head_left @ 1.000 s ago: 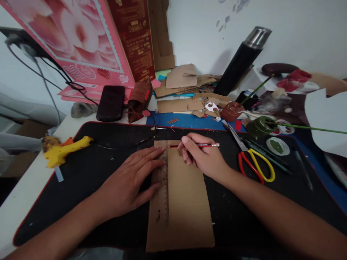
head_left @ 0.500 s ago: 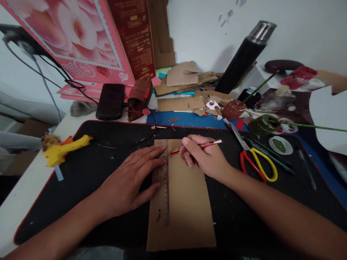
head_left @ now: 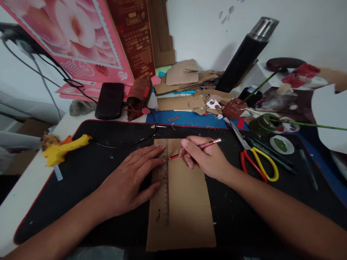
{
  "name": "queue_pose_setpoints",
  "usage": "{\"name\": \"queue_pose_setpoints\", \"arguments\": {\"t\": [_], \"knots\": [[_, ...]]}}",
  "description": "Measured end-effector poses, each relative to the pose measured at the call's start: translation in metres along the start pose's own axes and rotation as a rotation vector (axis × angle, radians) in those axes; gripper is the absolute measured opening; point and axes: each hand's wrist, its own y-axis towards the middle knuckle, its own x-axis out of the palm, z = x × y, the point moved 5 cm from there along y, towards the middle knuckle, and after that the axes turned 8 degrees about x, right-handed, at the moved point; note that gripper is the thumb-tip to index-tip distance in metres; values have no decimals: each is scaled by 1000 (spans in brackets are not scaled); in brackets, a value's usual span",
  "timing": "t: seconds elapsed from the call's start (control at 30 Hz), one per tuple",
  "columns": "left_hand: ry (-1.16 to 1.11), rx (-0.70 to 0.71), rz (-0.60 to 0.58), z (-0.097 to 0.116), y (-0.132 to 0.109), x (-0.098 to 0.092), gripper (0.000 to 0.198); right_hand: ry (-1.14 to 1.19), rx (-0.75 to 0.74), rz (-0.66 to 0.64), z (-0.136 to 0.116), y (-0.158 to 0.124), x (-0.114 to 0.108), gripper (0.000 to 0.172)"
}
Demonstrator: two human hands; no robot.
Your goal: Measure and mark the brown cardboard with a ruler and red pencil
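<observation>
From this far end I'm seeing a black mat [head_left: 114, 198] lying beneath 1 cardboard sheet [head_left: 189, 206]. My left hand [head_left: 130, 177] is resting flat, fingers spreading slightly, thumb standing apart. My right hand [head_left: 203, 159] is curling narrow, pinching the pencil [head_left: 210, 143]. A clear ruler [head_left: 163, 200] is lying lengthwise along the sheet's left side under my left fingertips; the pencil's tip is sitting just beside its right edge.

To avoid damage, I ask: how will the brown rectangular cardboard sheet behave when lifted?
The cardboard sheet is probably light, being thin. Faint ridges suggest it is fairly stiff but may crease along them. The clear, straight plastic ruler on top might slide.
</observation>
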Motion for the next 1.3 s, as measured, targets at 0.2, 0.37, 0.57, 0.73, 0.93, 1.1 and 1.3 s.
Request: {"name": "queue_pose_setpoints", "arguments": {"t": [0.2, 0.37, 0.57, 0.73, 0.93, 1.1, 1.3], "knots": [[-16, -18, 29, -1, -2, 0, 35, 107, 13, 55, 5, 2, -3, 45], [19, -53, 139, -5, -5, -3, 26, 138, 12, 129, 6, 4, -7, 41], [55, -78, 207, -6, -5, -7, 18, 136, 43, 148, 7, 5, -7, 40], [60, -79, 209, -6, -5, -7, 17, 137, 67, 149, 7, 7, -6, 41], [63, -70, 217, -5, -4, -7, 16, 108, 67, 145, 6, 8, -4, 42], [66, -75, 221, -5, -3, -7, 17, 79, 75, 150, 6, 7, -4, 41], [67, -79, 219, -5, -4, -7, 18, 64, 84, 154, 6, 8, -3, 39]]}}
